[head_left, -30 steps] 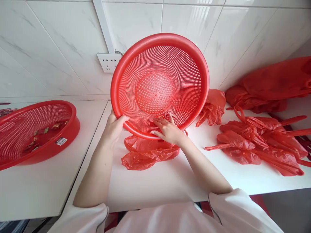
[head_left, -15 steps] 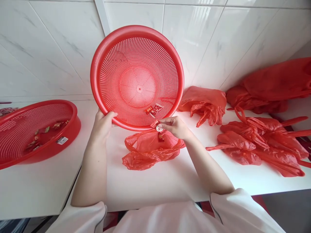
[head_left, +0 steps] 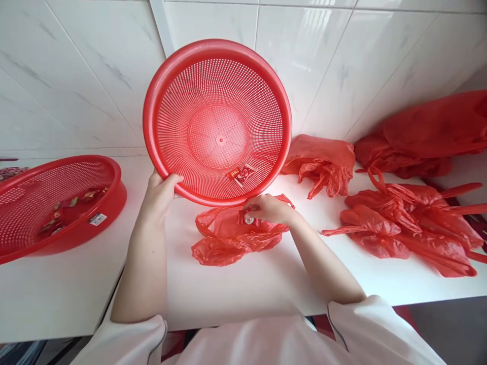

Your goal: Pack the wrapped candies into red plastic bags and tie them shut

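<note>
Red perf. basket (head_left: 218, 121) w/ sm. pkts (head_left: 244, 175), tilted nr open red bag (head_left: 228, 248)

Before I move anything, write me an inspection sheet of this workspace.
Surface: white tabletop, no spills seen.
Things in use: tilted red basket, small packets inside; open red bag below its rim.
Clutter: second red basket at left, wrapped pieces inside; red bags at right.
Hands: left hand grips the tilted red basket; right hand at a red packet by the open red bag, grip unclear.
Cables: nothing seen.
Surroundings: white tiled wall, pale strip.

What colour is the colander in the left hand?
The colander is red, seen best in the head view.
</note>
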`<action>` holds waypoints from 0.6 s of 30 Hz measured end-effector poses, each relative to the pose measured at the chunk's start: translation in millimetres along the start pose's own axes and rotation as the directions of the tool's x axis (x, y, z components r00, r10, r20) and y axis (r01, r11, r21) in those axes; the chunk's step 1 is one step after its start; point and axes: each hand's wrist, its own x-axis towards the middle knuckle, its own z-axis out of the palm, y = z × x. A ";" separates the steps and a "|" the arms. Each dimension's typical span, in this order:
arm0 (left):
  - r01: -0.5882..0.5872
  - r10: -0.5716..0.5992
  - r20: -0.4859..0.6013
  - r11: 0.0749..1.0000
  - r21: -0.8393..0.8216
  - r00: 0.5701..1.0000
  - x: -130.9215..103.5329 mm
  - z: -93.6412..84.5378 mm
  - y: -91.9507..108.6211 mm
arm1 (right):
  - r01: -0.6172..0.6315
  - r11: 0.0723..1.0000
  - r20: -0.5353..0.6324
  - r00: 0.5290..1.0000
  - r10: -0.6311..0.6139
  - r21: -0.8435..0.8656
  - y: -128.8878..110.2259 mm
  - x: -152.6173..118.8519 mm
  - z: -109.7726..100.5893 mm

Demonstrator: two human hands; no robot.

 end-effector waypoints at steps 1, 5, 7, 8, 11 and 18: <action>0.002 -0.002 -0.004 1.000 0.008 1.000 -0.5 0.9 0.6 | 0.000 0.997 -0.034 0.999 -0.002 -0.071 1.0 1.0 1.9; -0.008 0.009 -0.024 1.000 0.026 1.000 -3.0 2.9 2.9 | -0.087 0.956 -0.288 0.958 0.003 -0.280 -1.2 2.1 5.4; -0.017 0.017 -0.011 0.999 0.041 1.000 -5.0 3.1 4.0 | -0.113 0.937 -0.399 0.917 -0.030 -0.330 -4.9 1.6 4.9; -0.026 0.026 0.001 0.998 0.056 1.000 -6.3 3.4 4.8 | -0.104 0.931 -0.440 0.896 -0.066 -0.351 -6.4 1.6 4.7; -0.031 0.027 0.037 0.994 0.107 0.999 -10.8 6.3 7.5 | -0.046 0.891 -0.489 0.848 -0.205 -0.452 -6.1 3.2 5.2; 0.028 -0.033 0.049 0.994 0.108 0.998 -10.0 11.1 5.4 | 0.147 0.879 -0.129 0.965 -0.228 -0.454 4.4 -0.6 -1.7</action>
